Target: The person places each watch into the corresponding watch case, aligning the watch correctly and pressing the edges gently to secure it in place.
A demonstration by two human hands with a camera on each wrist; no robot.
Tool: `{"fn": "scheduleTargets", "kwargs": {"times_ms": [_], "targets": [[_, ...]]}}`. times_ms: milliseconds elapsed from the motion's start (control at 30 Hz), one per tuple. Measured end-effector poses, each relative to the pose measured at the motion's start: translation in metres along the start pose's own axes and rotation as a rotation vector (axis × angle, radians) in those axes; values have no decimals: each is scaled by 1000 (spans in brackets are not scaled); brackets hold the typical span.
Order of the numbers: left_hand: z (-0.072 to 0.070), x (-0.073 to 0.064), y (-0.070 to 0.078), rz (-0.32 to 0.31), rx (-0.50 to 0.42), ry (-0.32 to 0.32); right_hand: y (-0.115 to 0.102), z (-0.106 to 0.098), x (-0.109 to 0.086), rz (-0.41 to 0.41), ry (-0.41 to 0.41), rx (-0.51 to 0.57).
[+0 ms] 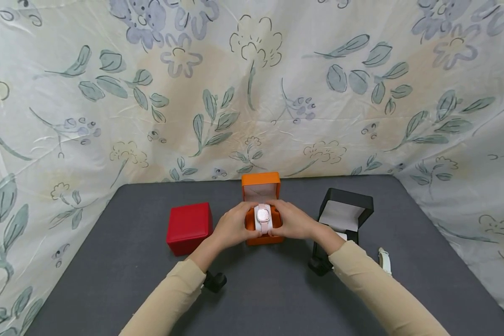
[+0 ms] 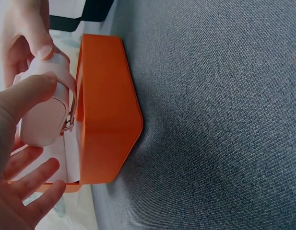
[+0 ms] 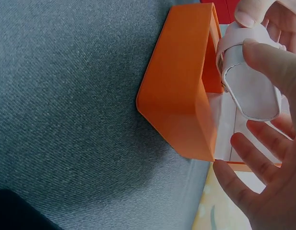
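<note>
Left hand (image 1: 234, 225) and right hand (image 1: 296, 221) are pinching the cushion (image 2: 42, 122) between them. The watch (image 1: 263, 215) is lying crosswise to this grip, the box (image 1: 265, 241) below.

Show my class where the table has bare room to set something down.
Free: the grey table in front of the orange box, between the sleeves, and left of the red box. Crowded: around the orange box, where left hand and right hand grip the watch cushion; also around the black box.
</note>
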State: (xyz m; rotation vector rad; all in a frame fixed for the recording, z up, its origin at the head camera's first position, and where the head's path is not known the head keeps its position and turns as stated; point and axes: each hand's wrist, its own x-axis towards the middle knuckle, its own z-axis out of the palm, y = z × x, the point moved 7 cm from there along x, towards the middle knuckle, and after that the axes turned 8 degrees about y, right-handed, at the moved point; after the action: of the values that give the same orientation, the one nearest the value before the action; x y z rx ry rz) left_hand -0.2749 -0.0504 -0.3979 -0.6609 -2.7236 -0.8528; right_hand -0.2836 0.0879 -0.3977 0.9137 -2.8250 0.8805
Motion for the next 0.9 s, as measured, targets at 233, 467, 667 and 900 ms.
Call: {"fn": "scheduleTargets", "kwargs": {"times_ms": [233, 467, 667, 900], "targets": [[5, 3, -3, -10, 12, -19, 4, 3, 2, -1, -8, 39], [10, 5, -6, -25, 32, -27, 6, 5, 5, -26, -6, 29], [14, 6, -7, -25, 54, -19, 9, 6, 6, -23, -1, -38], [17, 7, -7, -15, 81, -18, 14, 9, 7, 10, -1, -122]]}}
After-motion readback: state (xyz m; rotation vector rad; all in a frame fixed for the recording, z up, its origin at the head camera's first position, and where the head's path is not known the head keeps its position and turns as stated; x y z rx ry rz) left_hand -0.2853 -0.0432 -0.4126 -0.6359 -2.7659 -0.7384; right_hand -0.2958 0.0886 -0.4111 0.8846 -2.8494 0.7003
